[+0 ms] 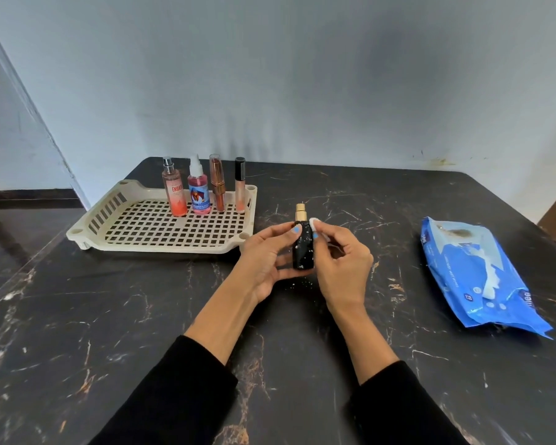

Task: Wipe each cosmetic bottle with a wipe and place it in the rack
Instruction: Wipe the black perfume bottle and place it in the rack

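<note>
Left hand [264,261] gripping black bottle [303,248] upright, right hand [341,264] pinching wipe [315,223] against it

Left hand [267,261] grips black bottle [303,252] w/ gold cap, upright, mid-table. Right hand [341,261] pinches white wipe [315,223] against bottle's shoulder. Beige rack [135,232] far left holds 4 bottles along far edge. Blue wipe pack [475,277] lies right.

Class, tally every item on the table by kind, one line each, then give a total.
Spray bottles standing in the rack: 2
Lip product tubes in the rack: 2
Black bottle held in both hands: 1
Wipe: 1
Wipes pack: 1
Rack: 1
Total: 8
</note>
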